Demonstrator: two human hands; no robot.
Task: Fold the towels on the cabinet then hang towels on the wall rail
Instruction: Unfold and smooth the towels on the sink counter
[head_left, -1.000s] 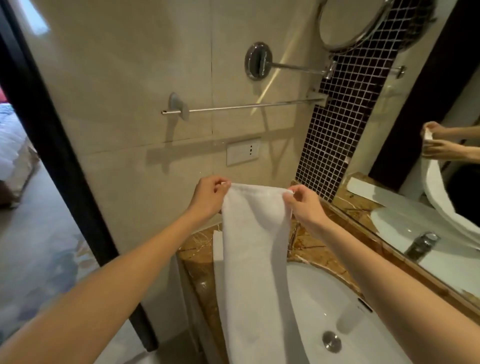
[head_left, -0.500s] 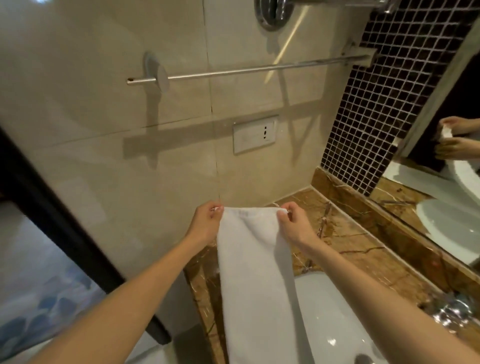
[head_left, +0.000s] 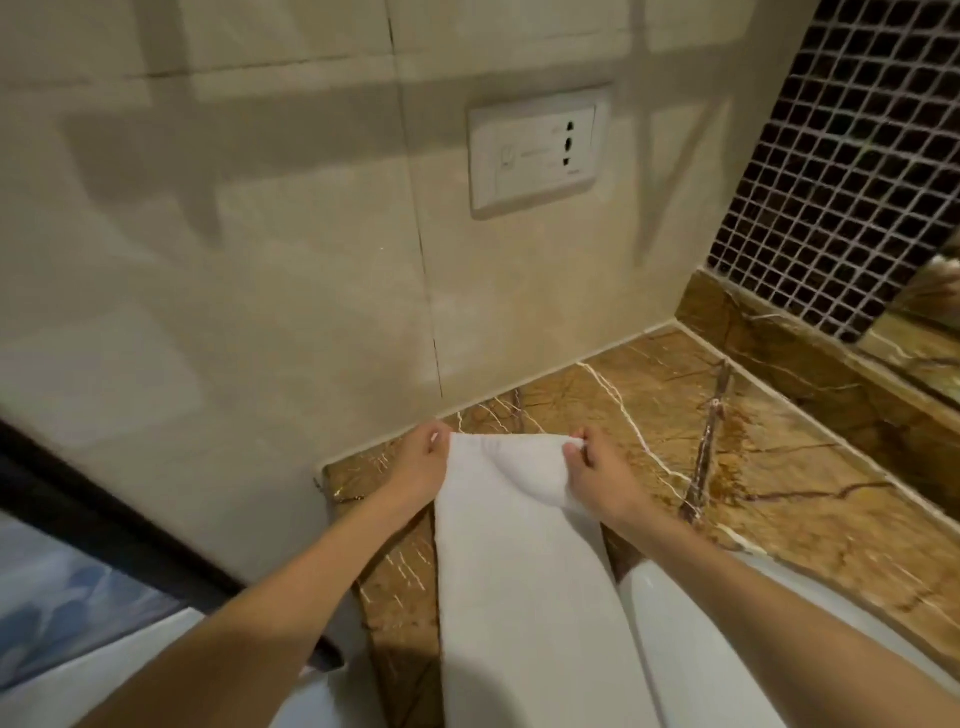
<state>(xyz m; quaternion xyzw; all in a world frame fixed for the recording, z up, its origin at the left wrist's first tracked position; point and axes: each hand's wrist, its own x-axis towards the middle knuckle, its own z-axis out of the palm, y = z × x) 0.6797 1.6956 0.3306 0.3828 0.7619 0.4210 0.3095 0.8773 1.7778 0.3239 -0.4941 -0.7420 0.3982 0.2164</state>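
A long white towel (head_left: 519, 571), folded into a narrow strip, stretches from the bottom of the view up over the brown marble cabinet top (head_left: 727, 467). My left hand (head_left: 421, 462) pinches its far left corner. My right hand (head_left: 597, 467) pinches its far right corner. The towel's far edge hangs low, just above the counter near the wall. The wall rail is out of view.
A white socket plate (head_left: 535, 156) is set in the beige tiled wall. Dark mosaic tiles (head_left: 841, 171) cover the right wall above a marble upstand. The white basin (head_left: 691, 639) lies right of the towel. A dark door frame (head_left: 104, 525) runs at the left.
Both hands have lowered the towel's top edge from chest height down to the counter. The view has tilted downward, so the rail and mirror left the frame.
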